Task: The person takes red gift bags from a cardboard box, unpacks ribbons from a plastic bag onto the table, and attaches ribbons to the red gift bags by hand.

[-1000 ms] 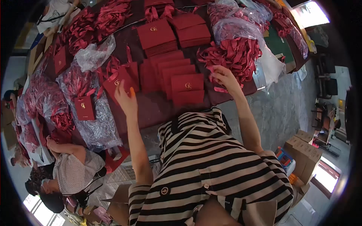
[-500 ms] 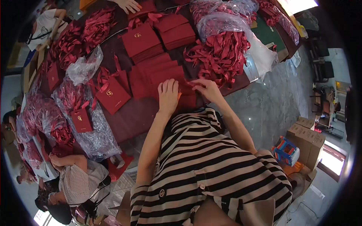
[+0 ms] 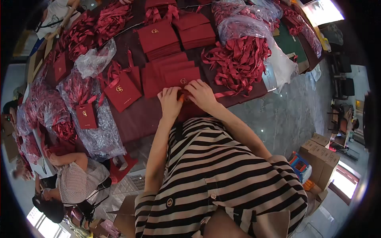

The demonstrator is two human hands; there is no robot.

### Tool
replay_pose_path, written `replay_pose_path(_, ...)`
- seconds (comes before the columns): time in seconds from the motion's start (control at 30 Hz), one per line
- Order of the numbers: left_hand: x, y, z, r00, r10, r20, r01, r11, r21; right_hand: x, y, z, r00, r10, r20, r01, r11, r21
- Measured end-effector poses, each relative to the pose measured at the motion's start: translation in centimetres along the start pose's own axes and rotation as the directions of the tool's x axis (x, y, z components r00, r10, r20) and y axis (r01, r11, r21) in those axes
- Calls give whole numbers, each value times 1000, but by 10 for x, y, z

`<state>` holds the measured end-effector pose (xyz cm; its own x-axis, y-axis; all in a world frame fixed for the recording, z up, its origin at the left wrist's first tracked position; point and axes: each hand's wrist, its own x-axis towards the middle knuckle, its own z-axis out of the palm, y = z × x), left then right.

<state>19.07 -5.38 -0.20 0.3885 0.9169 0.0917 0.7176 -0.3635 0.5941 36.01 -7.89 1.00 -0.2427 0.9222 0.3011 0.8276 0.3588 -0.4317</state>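
Observation:
At the near table edge, a dark red paper gift bag (image 3: 188,102) lies between my two hands, mostly hidden by them. My left hand (image 3: 170,103) has its fingers curled on the bag's left part, with something small and orange at the thumb. My right hand (image 3: 201,95) bends over the bag's right part, fingers closed and pressed down on it. A red ribbon (image 3: 226,94) trails out beside the right hand. Just beyond them, flat red bags with a gold logo (image 3: 181,74) lie overlapped in a fanned row.
Behind stand two stacks of red bags (image 3: 158,39). A heap of red ribbons (image 3: 242,65) spills from a plastic sack at right. Finished-looking bags with ribbons (image 3: 123,91) and plastic-wrapped bundles (image 3: 97,131) lie left. A co-worker (image 3: 81,178) sits at lower left; cartons (image 3: 319,158) stand right.
My right hand has moved left from the ribbon onto the bag, close to my left hand. The far co-worker's hand has mostly left view at the top. The whole view has shifted slightly.

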Motion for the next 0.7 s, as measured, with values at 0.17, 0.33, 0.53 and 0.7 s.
replay_pose_path(0.17,1,-7,-4,999,29,31,-29,999,23,4,7,12,996,-85,18,83,993,89)
replay_pose_path(0.33,0,-4,-10,997,-31,65,38,994,-100,-6,19,-34,807,528,265,-542,482,689)
replay_pose_path(0.53,5,18,-8,998,61,-14,-61,998,13,-28,17,-35,849,502,162,-503,678,535)
replay_pose_path(0.7,4,14,-1,999,32,-11,-33,993,-113,-29,1,-31,870,477,120,-490,816,308)
